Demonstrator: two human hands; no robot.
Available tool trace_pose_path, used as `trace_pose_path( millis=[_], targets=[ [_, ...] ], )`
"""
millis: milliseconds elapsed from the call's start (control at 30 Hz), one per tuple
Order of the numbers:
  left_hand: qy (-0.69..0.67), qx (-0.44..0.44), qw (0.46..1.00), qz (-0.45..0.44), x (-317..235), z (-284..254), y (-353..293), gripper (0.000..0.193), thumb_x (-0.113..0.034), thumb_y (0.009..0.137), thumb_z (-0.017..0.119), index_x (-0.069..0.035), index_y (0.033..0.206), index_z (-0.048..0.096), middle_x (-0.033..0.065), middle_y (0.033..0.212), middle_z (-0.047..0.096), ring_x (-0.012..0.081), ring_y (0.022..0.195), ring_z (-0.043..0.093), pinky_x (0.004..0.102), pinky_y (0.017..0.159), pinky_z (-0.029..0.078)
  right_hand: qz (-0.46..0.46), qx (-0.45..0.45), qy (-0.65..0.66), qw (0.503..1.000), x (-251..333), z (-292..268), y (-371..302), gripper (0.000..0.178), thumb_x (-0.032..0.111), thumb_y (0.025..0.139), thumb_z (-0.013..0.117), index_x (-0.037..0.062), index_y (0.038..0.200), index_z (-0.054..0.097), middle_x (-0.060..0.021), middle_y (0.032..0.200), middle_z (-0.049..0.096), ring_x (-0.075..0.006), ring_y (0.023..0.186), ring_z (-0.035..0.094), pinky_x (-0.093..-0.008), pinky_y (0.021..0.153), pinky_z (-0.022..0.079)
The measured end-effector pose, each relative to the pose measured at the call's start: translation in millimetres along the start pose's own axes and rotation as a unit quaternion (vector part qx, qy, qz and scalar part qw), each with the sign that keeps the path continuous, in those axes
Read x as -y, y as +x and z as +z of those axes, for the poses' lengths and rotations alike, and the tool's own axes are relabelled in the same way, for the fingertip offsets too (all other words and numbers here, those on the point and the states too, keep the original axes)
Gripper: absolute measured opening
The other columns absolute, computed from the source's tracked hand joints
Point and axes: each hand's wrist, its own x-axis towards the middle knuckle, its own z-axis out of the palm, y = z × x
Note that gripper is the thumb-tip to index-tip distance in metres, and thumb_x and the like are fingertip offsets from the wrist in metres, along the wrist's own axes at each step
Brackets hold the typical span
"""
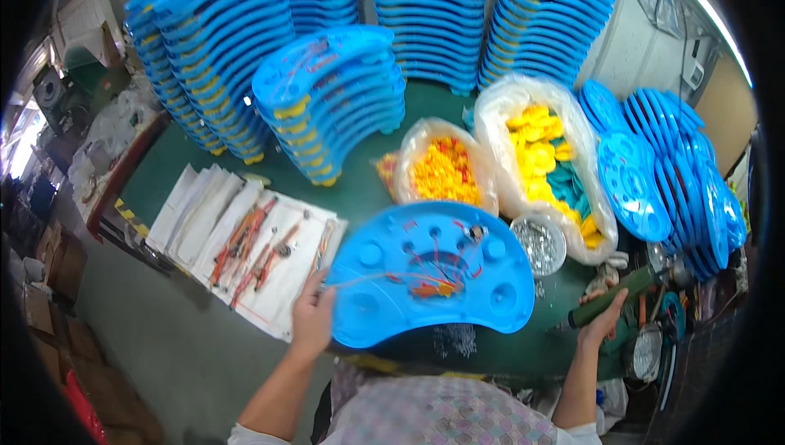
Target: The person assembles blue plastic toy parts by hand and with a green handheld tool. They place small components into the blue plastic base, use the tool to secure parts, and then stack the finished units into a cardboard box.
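A blue, crescent-shaped plastic shell [380, 314] lies in front of me with its hollow inside up. Thin red wires and an orange-red part [435, 288] sit in its middle, and a small round part [476, 233] is near its upper right. My left hand [313, 314] grips the shell's left edge; a thin pale wire [360, 280] runs from beside the fingers toward the middle. My right hand [603, 321] is closed round a green electric screwdriver [613, 299], right of the shell and apart from it, its tip pointing left.
Small screws lie in a metal bowl [540, 244] and in a loose pile [455, 340]. Bags hold small orange pieces [446, 171] and yellow and teal parts [536, 146]. Wired parts rest on white sheets [262, 261]. Stacks of blue shells [429, 20] stand behind; blue panels [630, 183] lean at right.
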Motion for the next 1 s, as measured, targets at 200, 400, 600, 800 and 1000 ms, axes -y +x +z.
trace_pose_path(
  millis=[200, 400, 600, 800, 1000],
  targets=[
    [-0.075, -0.199, 0.936, 0.280, -102, -71, 153, 0.054, -0.019, 0.101, 0.055, 0.002, 0.147, 0.038, 0.0190, 0.138, 0.052, 0.0245, 0.122, 0.053, 0.0355, 0.106, 0.039, -0.109, -0.025, -0.272, 0.956, -25, -19, 26, 0.052, 0.029, 0.102, 0.058, 0.0002, 0.142, 0.042, -0.0134, 0.113, 0.060, -0.0249, 0.105, 0.060, -0.0367, 0.094, 0.048],
    [-0.102, -0.177, 0.949, 0.241, -147, -99, 300, 0.056, -0.012, 0.098, 0.054, 0.004, 0.147, 0.031, 0.0210, 0.136, 0.053, 0.0268, 0.112, 0.062, 0.0355, 0.085, 0.055, -0.359, -0.012, -0.479, 0.801, 21, 39, -27, 0.059, 0.015, 0.095, 0.061, -0.0029, 0.145, 0.034, -0.0203, 0.142, 0.039, -0.0321, 0.131, 0.042, -0.0437, 0.110, 0.034],
    [-0.032, -0.027, 0.998, 0.050, -138, -123, 329, 0.059, -0.019, 0.092, 0.059, 0.005, 0.140, 0.033, 0.0210, 0.115, 0.060, 0.0264, 0.083, 0.069, 0.0352, 0.056, 0.059, -0.420, 0.132, -0.440, 0.783, 30, 113, -56, 0.045, 0.006, 0.083, 0.063, -0.0031, 0.125, 0.049, -0.0220, 0.130, 0.049, -0.0363, 0.123, 0.048, -0.0455, 0.108, 0.036],
    [-0.116, -0.022, 0.992, -0.033, -145, -123, 307, 0.070, -0.026, 0.091, 0.066, -0.005, 0.145, 0.028, 0.0236, 0.126, 0.054, 0.0295, 0.087, 0.068, 0.0428, 0.065, 0.064, -0.301, 0.363, -0.342, 0.813, 6, 249, -98, 0.044, -0.002, 0.075, 0.073, 0.0006, 0.116, 0.058, -0.0176, 0.116, 0.059, -0.0310, 0.101, 0.061, -0.0373, 0.089, 0.051],
    [-0.175, 0.036, 0.980, -0.089, -157, -93, 327, 0.088, -0.002, 0.079, 0.064, -0.013, 0.150, 0.014, 0.0215, 0.146, 0.031, 0.0446, 0.130, 0.044, 0.0632, 0.083, 0.058, -0.203, 0.539, -0.297, 0.761, 50, 304, -196, 0.041, 0.006, 0.082, 0.075, 0.0064, 0.121, 0.060, -0.0143, 0.116, 0.061, -0.0248, 0.081, 0.069, -0.0351, 0.070, 0.057]
  ],
)
